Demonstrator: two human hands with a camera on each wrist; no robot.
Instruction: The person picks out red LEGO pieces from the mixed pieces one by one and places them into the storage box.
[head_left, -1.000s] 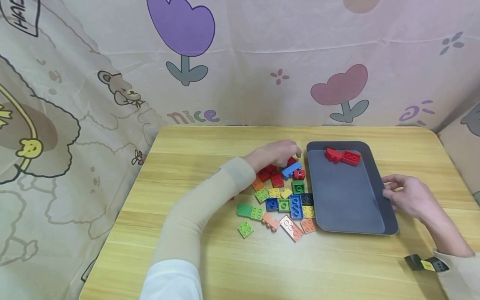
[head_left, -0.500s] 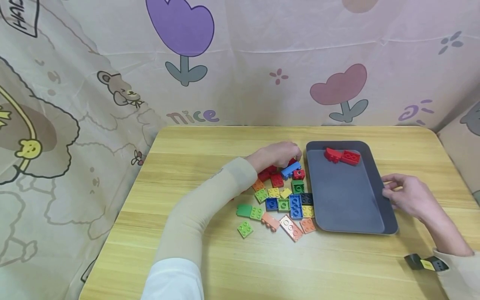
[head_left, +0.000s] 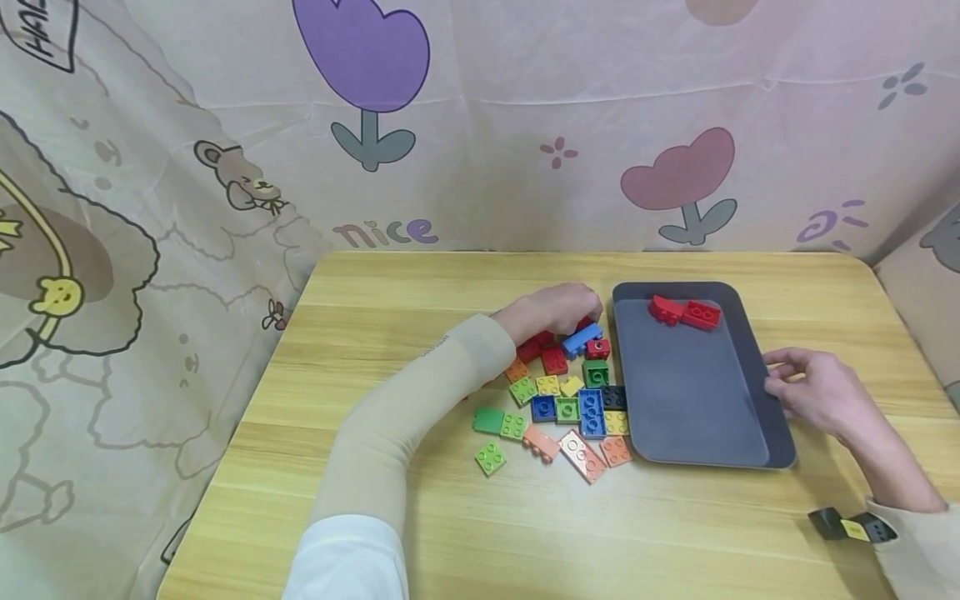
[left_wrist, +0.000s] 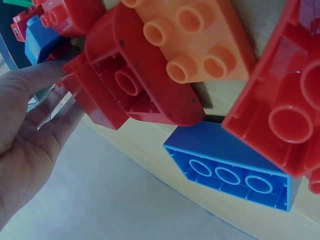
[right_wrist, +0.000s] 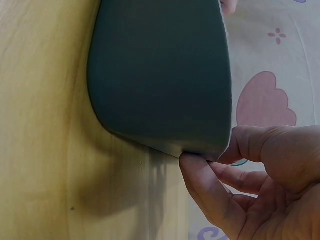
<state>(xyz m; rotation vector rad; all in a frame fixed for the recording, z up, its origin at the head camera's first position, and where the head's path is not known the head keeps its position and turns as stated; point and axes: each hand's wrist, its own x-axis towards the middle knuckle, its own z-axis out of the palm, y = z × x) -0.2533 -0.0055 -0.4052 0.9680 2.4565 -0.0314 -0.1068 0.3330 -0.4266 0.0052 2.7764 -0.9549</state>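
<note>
My left hand (head_left: 566, 308) reaches down into the far edge of a pile of toy building bricks, its fingers curled at a red brick (head_left: 585, 322). Seen from the left wrist, the thumb and fingers (left_wrist: 42, 110) close in around red plastic, partly hidden behind another red brick (left_wrist: 102, 97). A dark grey tray (head_left: 693, 400) stands right of the pile. At the tray's right wall, my right hand (head_left: 817, 387) pinches the rim between thumb and fingers. Two red bricks (head_left: 702, 315) lie against each other near the tray's far end.
Blue, green, yellow, black and orange bricks lie close along the tray's left wall, including a blue brick (head_left: 592, 414). A lime brick (head_left: 491, 458) sits apart at the near left. The wooden table (head_left: 352, 333) meets a patterned cloth (head_left: 510, 183) at the back.
My left hand's fingers have drawn in and lowered slightly at the red brick. My right hand, the tray and the other bricks have stayed in place.
</note>
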